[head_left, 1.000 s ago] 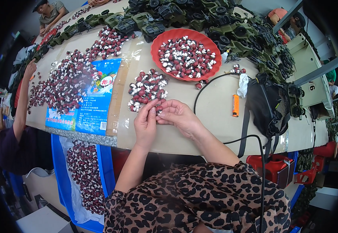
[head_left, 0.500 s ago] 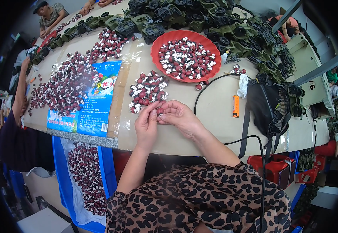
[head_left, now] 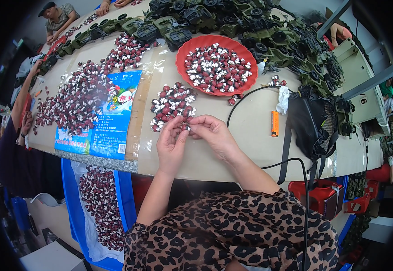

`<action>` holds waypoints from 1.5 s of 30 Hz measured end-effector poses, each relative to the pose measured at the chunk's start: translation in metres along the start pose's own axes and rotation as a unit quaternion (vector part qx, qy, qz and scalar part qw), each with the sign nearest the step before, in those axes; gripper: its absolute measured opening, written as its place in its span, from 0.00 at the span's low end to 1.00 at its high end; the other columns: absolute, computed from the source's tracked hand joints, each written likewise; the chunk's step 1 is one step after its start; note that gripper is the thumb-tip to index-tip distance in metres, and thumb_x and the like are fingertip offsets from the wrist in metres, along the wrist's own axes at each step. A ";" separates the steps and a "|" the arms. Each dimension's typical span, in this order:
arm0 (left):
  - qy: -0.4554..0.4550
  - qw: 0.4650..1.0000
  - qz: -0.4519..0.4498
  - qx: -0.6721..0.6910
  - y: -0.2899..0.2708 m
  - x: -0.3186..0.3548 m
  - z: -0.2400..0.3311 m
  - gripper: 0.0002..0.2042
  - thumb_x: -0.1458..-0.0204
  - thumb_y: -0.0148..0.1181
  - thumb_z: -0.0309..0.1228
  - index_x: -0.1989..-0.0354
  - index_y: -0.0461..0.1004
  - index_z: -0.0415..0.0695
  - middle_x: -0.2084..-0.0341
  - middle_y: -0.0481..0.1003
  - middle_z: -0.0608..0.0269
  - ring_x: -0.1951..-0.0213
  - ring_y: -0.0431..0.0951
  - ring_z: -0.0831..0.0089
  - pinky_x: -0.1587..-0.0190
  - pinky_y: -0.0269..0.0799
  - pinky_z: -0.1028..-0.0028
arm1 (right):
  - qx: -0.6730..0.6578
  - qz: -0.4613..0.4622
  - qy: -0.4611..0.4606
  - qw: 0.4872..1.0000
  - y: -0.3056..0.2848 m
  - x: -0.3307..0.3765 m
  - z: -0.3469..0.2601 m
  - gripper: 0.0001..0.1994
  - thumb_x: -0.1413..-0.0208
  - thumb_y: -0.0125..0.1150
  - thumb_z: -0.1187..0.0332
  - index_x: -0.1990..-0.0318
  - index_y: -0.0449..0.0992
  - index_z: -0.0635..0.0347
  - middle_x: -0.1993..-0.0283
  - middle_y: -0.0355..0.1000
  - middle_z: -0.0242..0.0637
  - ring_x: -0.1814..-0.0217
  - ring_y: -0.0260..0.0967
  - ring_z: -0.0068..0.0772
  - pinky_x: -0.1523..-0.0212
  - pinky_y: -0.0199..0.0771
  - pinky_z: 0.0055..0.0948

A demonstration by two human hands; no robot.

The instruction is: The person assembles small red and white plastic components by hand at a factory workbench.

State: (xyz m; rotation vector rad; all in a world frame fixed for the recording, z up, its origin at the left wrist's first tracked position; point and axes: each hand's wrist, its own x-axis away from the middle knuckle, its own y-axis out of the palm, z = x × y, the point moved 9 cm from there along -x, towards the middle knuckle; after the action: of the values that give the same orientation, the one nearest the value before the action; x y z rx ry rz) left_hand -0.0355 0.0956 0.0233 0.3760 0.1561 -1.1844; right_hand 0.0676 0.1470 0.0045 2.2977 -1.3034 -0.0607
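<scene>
My left hand (head_left: 169, 141) and my right hand (head_left: 215, 137) meet above the table's near side, fingertips pinched together around a small red-and-white piece (head_left: 186, 128). The fingers cover most of it. Just beyond my fingertips lies a loose heap of similar round dark-red pieces with white tufts (head_left: 174, 101). Farther back stands a red scalloped bowl (head_left: 185, 46) filled with the same kind of piece.
A larger pile (head_left: 77, 101) partly covers a blue printed sheet (head_left: 115, 128) at left. Green toy vehicles (head_left: 291, 49) crowd the back. An orange lighter (head_left: 274, 123), black mesh bag (head_left: 314, 122) and cable lie right. Below sits a blue bin (head_left: 72, 212). Co-workers sit around.
My left fingers have shifted a little and the piece has turned, showing more white between my fingertips. At far left, a co-worker's arms have moved. Bowl and heaps stay put.
</scene>
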 end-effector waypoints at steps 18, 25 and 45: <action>-0.012 1.000 -0.009 0.019 0.003 0.002 -0.002 0.18 0.54 0.49 0.15 0.52 0.60 0.34 0.57 0.63 0.55 0.54 0.66 0.71 0.51 0.63 0.75 | -0.029 -0.011 0.034 0.999 0.000 -0.001 0.008 0.06 0.51 0.53 0.74 0.65 0.67 0.66 0.70 0.68 0.35 0.72 0.66 0.20 0.68 0.69 0.17; 0.009 1.000 -0.014 -0.012 0.005 0.002 0.001 0.19 0.55 0.51 0.15 0.52 0.60 0.34 0.57 0.64 0.54 0.54 0.66 0.71 0.52 0.63 0.75 | -0.027 -0.016 0.046 0.998 -0.001 -0.001 0.012 0.06 0.50 0.50 0.75 0.64 0.66 0.66 0.70 0.68 0.35 0.72 0.66 0.20 0.68 0.69 0.18; -0.017 1.000 -0.008 0.014 0.004 -0.001 0.001 0.22 0.54 0.47 0.14 0.48 0.55 0.36 0.57 0.64 0.56 0.55 0.66 0.72 0.52 0.62 0.76 | 0.550 0.052 -0.272 0.788 0.022 -0.001 -0.036 0.17 0.55 0.51 0.77 0.54 0.66 0.61 0.53 0.62 0.42 0.52 0.58 0.44 0.52 0.60 0.34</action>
State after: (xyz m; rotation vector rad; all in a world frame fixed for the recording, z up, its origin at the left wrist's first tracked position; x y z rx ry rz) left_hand -0.0319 0.0970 0.0255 0.3792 0.1129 -1.2098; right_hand 0.0598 0.1525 0.0452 3.3178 -2.1576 0.1240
